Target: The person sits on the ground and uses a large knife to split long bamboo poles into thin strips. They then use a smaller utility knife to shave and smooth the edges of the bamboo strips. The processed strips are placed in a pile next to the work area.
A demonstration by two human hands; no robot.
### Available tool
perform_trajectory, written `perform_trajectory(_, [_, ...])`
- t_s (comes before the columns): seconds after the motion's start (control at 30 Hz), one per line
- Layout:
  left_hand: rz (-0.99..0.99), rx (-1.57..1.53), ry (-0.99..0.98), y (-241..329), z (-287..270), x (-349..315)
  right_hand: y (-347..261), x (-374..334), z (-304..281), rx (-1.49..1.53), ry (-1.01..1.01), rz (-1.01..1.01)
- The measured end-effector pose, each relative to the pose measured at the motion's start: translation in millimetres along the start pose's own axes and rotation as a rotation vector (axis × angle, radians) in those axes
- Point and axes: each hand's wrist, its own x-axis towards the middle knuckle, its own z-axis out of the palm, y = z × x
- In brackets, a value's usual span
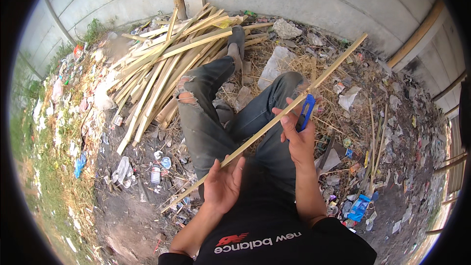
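A long, pale strip that looks like split bamboo (265, 130) runs slantwise across my lap, from low left to far right. Near its lower end, my left hand (223, 186) holds it loosely between thumb and fingers. My right hand (298, 140) grips a blue utility knife (307, 111), its body pointing up and away beside the strip. Fingers of that same hand also reach the strip near my right knee. Whether the blade is out cannot be made out.
A heap of similar strips (167, 61) lies ahead to the left, by my outstretched foot. Pale panel walls (304, 0) stand behind it. Litter and dry straw cover the ground, with a white slab (277, 66) ahead and a blue wrapper (359, 207) at right.
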Motion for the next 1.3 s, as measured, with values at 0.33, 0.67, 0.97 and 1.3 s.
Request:
perform_trajectory(0.33, [-0.396,0.642,-0.359,6,7,-12,17,12,11,-0.005,0.081,0.004])
perform_trajectory(0.67, [0.724,2.145,-0.219,35,22,49,39,33,8,0.016,0.126,0.147])
perform_trajectory(0.97, [0.522,2.042,-0.001,49,2,94,79,85,-14,0.096,-0.132,0.306])
perform_trajectory(1.3, [0.091,2.056,-0.051,83,-4,146,106,168,-25,0.017,0.082,0.270])
